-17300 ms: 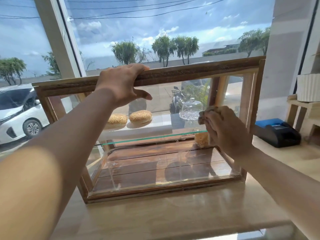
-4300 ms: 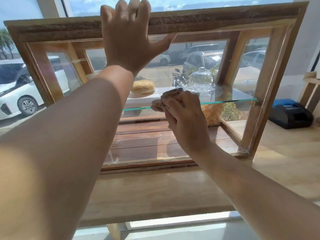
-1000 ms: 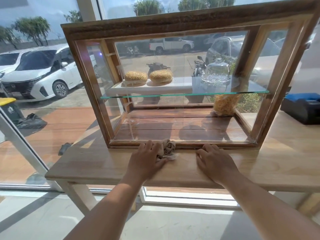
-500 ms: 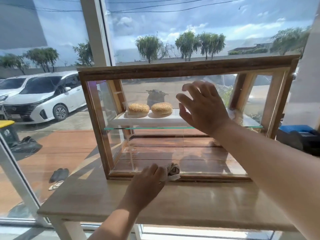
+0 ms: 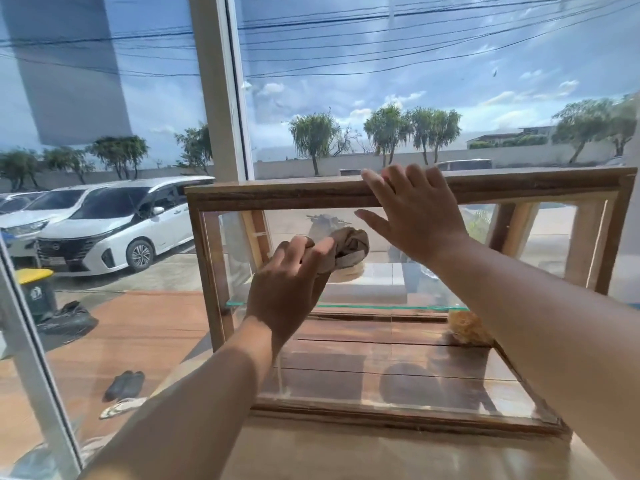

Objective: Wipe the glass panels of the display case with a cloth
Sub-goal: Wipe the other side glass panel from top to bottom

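Now, left hand (image 5: 287,285) gripping cloth (image 5: 349,249) against glass of display case (image 5: 277,195), right hand (image 5: 414,216) spread flat on its top

Through the window: white car (image 5: 104,230) parked left, second white car (image 5: 20,216) just beside it at the frame edge. Yellow-lidded bin (image 5: 34,289) near them, black bag (image 5: 65,318) at its base. Dark shoes (image 5: 124,384) and pale sandal (image 5: 121,407) on red-brown deck (image 5: 145,334). Trees (image 5: 313,133) along a wall (image 5: 502,159), power lines (image 5: 381,39) overhead

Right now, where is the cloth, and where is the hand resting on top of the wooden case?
cloth (image 5: 349,247), head view, on its bunched brown folds.
right hand (image 5: 414,220), head view, on the back of the hand.
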Available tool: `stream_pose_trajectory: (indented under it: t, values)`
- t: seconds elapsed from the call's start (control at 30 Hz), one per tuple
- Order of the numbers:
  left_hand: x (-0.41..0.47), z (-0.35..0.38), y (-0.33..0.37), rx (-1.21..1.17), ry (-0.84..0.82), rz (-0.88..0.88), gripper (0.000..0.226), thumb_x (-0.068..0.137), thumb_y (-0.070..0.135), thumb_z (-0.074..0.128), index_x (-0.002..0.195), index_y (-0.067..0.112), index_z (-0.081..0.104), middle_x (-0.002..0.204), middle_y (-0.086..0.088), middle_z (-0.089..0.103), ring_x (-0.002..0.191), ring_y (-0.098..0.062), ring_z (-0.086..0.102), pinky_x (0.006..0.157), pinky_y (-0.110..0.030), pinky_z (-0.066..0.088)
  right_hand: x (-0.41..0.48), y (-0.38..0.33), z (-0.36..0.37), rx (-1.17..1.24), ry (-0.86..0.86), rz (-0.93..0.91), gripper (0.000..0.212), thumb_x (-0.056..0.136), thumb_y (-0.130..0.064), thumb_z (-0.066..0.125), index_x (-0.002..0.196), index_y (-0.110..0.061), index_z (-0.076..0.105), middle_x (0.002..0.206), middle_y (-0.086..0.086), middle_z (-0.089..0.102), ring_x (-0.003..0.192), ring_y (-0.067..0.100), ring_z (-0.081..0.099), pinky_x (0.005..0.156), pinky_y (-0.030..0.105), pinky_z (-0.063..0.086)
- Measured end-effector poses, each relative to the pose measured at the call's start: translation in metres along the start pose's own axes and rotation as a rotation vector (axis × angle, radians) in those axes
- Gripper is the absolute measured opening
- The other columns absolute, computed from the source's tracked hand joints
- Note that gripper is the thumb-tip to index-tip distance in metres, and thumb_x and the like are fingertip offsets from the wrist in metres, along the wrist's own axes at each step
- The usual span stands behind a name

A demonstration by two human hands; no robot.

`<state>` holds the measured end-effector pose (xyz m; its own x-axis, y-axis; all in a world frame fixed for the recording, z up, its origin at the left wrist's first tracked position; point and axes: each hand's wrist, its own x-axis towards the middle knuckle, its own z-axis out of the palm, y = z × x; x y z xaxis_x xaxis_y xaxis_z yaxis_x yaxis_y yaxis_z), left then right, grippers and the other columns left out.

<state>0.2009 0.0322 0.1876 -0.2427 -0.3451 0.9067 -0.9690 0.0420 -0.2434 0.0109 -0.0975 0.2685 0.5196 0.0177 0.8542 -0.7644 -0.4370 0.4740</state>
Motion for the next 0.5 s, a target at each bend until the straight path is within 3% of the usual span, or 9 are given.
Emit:
stream_pose_trajectory:
  t: [0.2, 0.4, 0.5]
  values:
    - [0.011, 0.019, -0.009, 0.137, 0.087, 0.075, 0.029, 0.096, 0.026, 0.059, 0.121, 0.016, 0.047, 0.102, -0.018, 0.059, 0.08, -0.034, 0.053, 0.067, -0.044, 0.048, -0.004, -0.009, 0.01, -0.053, 0.099, 0.07, 0.052, 0.103, -0.051, 0.042, 0.136, -0.011, 0.049, 0.108, 0.013, 0.058, 0.091, 0.034, 0.051, 0.084, 0.046, 0.039]
    - [0.015, 0.017, -0.026, 0.148, 0.087, 0.204, 0.018, 0.098, 0.025, 0.057, 0.102, 0.012, 0.045, 0.095, -0.018, 0.06, 0.078, -0.031, 0.054, 0.064, -0.042, 0.049, -0.005, -0.009, 0.015, -0.05, 0.154, 0.077, 0.053, 0.105, -0.052, 0.036, 0.135, -0.011, 0.051, 0.102, 0.013, 0.058, 0.088, 0.034, 0.053, 0.083, 0.046, 0.038]
    - [0.014, 0.011, -0.038, 0.191, 0.156, 0.172, 0.022, 0.094, 0.023, 0.061, 0.098, 0.011, 0.044, 0.104, -0.016, 0.055, 0.085, -0.03, 0.05, 0.068, -0.042, 0.044, -0.004, -0.009, 0.015, -0.053, 0.153, 0.084, 0.052, 0.104, -0.052, 0.038, 0.134, -0.011, 0.05, 0.101, 0.013, 0.057, 0.088, 0.034, 0.053, 0.083, 0.045, 0.036]
